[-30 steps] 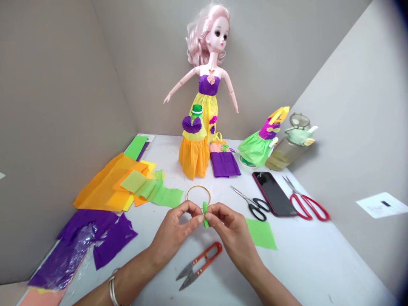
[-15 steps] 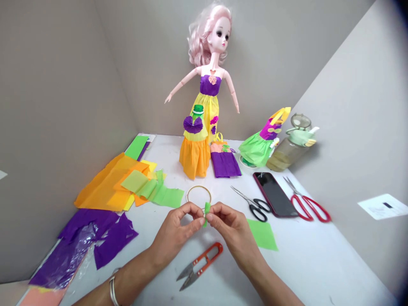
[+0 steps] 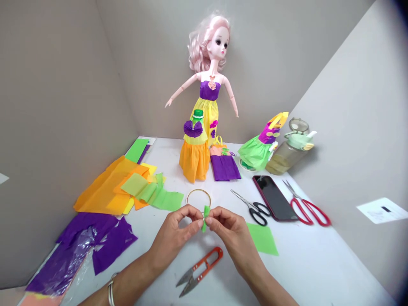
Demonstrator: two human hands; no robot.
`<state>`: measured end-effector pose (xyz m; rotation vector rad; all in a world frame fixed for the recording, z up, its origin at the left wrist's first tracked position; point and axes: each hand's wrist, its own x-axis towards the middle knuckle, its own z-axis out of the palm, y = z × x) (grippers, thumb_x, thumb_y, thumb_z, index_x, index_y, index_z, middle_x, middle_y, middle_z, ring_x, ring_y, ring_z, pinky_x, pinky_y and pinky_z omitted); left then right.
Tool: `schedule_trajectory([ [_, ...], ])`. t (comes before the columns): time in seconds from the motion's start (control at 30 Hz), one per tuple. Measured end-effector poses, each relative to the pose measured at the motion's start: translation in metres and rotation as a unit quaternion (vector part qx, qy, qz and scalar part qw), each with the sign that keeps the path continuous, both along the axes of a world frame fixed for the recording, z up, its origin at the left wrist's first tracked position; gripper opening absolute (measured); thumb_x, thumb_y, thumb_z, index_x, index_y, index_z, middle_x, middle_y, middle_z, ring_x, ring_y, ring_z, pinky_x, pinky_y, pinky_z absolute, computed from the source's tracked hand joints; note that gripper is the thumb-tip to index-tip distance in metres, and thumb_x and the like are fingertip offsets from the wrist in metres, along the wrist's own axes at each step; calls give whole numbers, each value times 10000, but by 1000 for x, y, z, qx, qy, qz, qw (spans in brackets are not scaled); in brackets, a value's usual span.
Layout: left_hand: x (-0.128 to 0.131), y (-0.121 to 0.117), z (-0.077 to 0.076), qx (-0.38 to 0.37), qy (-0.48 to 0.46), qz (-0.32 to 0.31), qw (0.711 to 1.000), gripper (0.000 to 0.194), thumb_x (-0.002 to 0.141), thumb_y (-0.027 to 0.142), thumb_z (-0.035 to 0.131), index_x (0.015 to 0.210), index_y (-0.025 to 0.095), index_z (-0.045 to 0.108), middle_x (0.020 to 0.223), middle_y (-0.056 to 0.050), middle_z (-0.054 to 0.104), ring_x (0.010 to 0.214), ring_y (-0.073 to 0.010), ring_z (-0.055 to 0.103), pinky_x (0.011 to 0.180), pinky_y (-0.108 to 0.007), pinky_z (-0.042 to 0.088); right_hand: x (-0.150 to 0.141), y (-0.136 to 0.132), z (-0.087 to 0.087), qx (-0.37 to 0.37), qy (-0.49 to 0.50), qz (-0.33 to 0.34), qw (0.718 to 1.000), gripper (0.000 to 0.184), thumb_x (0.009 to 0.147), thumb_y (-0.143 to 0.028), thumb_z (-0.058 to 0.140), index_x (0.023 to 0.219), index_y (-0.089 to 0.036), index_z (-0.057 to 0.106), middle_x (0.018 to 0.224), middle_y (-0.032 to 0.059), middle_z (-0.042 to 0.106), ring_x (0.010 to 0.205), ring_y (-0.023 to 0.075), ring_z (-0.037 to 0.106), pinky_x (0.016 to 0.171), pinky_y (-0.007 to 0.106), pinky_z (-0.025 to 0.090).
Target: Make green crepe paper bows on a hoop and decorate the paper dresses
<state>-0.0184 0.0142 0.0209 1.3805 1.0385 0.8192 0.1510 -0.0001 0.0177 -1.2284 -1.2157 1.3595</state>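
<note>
Between the fingertips of both hands is a small green crepe paper piece (image 3: 206, 211), pinched at its middle with its ends sticking out above and below. My left hand (image 3: 180, 227) grips it from the left, thumb and forefinger closed. From the right, my right hand (image 3: 230, 227) pinches the same piece. Just beyond the fingers lies a thin gold wire ring (image 3: 198, 190), its near part hidden by the hands. Orange-handled thread snips (image 3: 200, 270) rest on the table below the hands. A flat green paper square (image 3: 263, 239) lies beside my right wrist, partly covered by it.
Black-handled scissors (image 3: 255, 208), a phone (image 3: 274, 199) and red-handled scissors (image 3: 307, 206) lie at right. Orange paper (image 3: 102, 189) and purple paper (image 3: 114, 244) spread at left. Behind stand a doll (image 3: 209, 90), a dressed bottle (image 3: 195, 159) and a lidded jar (image 3: 287, 153).
The whole view has shifted slightly, so things sit a little lower. Both hands keep their pinch on the green paper, which tilts a bit more.
</note>
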Motion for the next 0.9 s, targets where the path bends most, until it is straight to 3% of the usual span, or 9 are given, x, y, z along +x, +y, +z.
schedule_trajectory([
  [0.57,0,1,-2,42,24,18,999,206,843,386,574,772,193,563,786,9,560,822,-175,536,810,-260,390,-3,2,1,52,-66,6,996,203,790,-334,667,701,-163,605,688,2,586,687,147,510,682,263,403],
  [0.9,0,1,-4,40,8,19,999,219,845,388,575,755,189,556,774,17,544,803,-163,518,802,-252,378,-2,2,0,37,-53,32,997,212,806,-349,658,729,-158,605,704,7,580,689,147,500,684,267,401],
])
